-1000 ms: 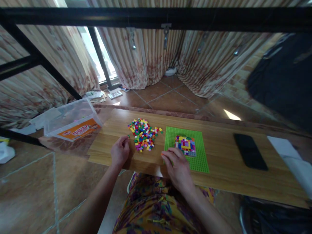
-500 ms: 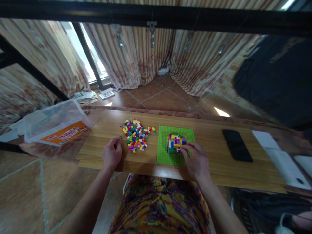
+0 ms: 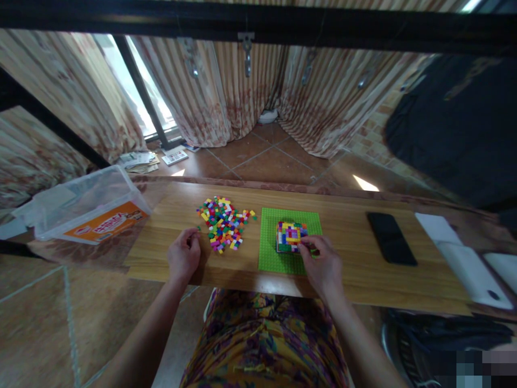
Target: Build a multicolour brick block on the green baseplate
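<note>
A square block of stacked multicoloured toy bricks stands on a green baseplate. Its top shows coloured rings, with yellow and purple near the middle. My right hand reaches in from the right, thumb and forefinger closed on the block's near right edge; any loose brick between the fingertips is hidden. My left hand rests on the table to the left, fingers curled, with a tiny green brick at the pinched fingertips. Just beyond it lies a loose pile of small bricks.
The wooden table carries a black phone on the right, with white objects beyond it. A clear plastic box with an orange label stands at the left end. A dark bar crosses overhead.
My right fingertips have shifted slightly towards me along the block's right edge, and the hand's fingers have parted a little behind the tips. My left hand stays in place; the view has moved slightly.
</note>
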Demonstrator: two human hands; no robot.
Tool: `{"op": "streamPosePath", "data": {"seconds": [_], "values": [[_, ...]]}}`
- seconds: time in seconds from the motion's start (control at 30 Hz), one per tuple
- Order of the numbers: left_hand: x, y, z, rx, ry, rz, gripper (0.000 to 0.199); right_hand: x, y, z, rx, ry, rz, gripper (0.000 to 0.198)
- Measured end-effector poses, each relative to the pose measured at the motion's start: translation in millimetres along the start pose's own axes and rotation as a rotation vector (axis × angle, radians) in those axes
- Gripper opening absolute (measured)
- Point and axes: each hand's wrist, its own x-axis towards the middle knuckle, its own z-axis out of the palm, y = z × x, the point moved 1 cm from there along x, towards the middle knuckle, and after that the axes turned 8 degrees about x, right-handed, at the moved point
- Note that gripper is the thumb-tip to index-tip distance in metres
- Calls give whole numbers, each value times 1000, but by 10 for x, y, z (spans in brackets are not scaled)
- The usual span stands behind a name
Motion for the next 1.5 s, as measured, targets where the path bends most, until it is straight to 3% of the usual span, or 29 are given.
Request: {"op": "streamPosePath", "data": {"seconds": [0.27,0.6,0.9,1.03,1.17,1.27,1.37,1.5], "values": [[-1,5,-2,-11,-8,-6,26,-3,73,13,103,40,167,33],[-3,-15,12,-3,5,5,26,0,113,67,249,65,244,30],[1,-7,0,-35,-18,14,27,-3,27,-29,207,43,233,36],[-9,4,-3,-37,-22,1,27,-32,-179,-57,167,89,124,30],[-17,9,-4,-23,-33,-17,28,-24,-458,116,130,-51,-92,21],[-20,9,-5,-24,-45,-5,29,68,-663,386,-43,-224,-207,22],[-21,10,-10,-26,-48,7,29,259,-796,718,-291,-417,-215,27],[-28,18,-19,-38,-36,23,28,550,-847,1087,-533,-553,-141,31]]}}
